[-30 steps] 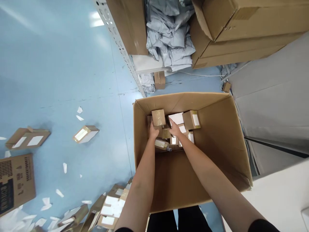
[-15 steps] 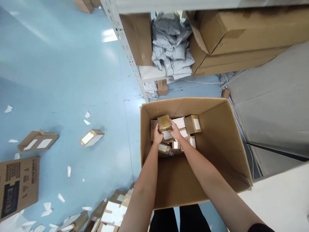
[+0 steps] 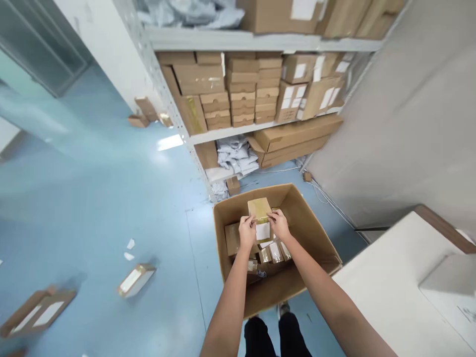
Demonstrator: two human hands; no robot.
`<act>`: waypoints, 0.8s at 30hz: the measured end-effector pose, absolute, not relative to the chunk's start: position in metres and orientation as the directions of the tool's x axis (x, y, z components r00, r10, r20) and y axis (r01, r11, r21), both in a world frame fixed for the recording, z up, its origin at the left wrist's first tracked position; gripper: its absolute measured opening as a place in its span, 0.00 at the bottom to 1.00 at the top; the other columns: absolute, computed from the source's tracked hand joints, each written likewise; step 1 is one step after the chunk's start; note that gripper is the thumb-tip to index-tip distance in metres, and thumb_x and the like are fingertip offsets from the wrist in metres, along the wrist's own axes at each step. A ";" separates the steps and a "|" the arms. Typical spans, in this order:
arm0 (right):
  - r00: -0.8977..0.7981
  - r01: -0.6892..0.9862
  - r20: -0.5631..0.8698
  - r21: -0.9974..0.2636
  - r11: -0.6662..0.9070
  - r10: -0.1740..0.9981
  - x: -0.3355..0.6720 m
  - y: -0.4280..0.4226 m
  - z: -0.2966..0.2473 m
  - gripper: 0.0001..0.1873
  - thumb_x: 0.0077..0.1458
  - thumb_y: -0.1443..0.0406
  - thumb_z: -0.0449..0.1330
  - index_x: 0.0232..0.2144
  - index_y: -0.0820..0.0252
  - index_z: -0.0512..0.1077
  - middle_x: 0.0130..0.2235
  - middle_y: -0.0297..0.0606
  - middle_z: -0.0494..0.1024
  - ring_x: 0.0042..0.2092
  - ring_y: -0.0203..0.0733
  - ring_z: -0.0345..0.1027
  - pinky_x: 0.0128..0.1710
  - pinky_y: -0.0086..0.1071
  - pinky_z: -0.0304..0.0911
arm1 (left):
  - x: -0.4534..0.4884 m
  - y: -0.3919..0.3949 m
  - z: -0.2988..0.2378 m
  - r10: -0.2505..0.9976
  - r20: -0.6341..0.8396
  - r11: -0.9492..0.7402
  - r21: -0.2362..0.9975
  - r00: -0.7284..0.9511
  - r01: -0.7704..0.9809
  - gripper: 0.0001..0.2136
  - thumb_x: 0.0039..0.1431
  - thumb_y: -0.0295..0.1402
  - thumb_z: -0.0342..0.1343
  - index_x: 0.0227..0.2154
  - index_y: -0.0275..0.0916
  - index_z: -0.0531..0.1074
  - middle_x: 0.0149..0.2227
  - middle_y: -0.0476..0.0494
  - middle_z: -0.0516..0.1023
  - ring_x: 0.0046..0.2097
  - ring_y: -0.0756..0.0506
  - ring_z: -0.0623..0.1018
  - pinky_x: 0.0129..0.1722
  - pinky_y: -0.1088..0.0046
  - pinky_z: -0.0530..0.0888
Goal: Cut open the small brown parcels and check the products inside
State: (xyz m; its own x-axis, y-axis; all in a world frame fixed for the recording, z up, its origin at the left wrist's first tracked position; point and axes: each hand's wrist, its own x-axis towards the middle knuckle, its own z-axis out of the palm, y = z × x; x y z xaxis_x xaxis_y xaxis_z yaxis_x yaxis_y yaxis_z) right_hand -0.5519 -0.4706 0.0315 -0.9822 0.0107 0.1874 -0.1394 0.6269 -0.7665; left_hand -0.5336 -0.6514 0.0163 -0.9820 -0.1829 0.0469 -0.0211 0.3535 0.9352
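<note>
A small brown cardboard box (image 3: 259, 208) with tape on top and a white label on its near side is held between both hands. My left hand (image 3: 247, 231) is closed on its left near corner, and my right hand (image 3: 278, 224) grips the right near corner. The held box is over a large open carton (image 3: 316, 233). Inside that carton lie several smaller boxes, among them a plain box (image 3: 232, 239) at the left and a labelled box (image 3: 275, 252) nearer me. What lies directly under the held box is hidden.
Beyond the carton stands a metal shelf (image 3: 223, 133) stacked with brown boxes and grey mailing bags (image 3: 237, 154). A white table (image 3: 394, 277) is at the right. On the blue floor at the left lie a labelled box (image 3: 136, 280), an opened box (image 3: 37, 313) and paper scraps.
The view has tilted up, so more of the shelf shows. Both hands have raised the small box from among the others, and its labelled side now faces me.
</note>
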 end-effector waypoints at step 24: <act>-0.514 0.116 0.345 -0.879 0.462 0.785 -0.065 -0.027 0.142 0.12 0.62 0.59 0.62 0.42 0.55 0.83 0.45 0.43 0.73 0.48 0.48 0.73 0.48 0.43 0.78 | -0.216 -0.147 0.158 0.691 0.264 0.067 0.903 -0.673 0.424 0.15 0.59 0.20 0.59 0.44 0.42 0.84 0.45 0.42 0.75 0.48 0.45 0.79 0.49 0.68 0.81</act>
State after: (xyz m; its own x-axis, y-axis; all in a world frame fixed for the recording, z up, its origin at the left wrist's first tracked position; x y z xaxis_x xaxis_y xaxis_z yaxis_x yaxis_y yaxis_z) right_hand -0.0654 -0.0274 0.1423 -0.5141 0.7852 0.3453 0.1155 0.4622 -0.8792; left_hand -0.2160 -0.1467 0.1579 -0.6726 0.6911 0.2645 0.4244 0.0675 0.9030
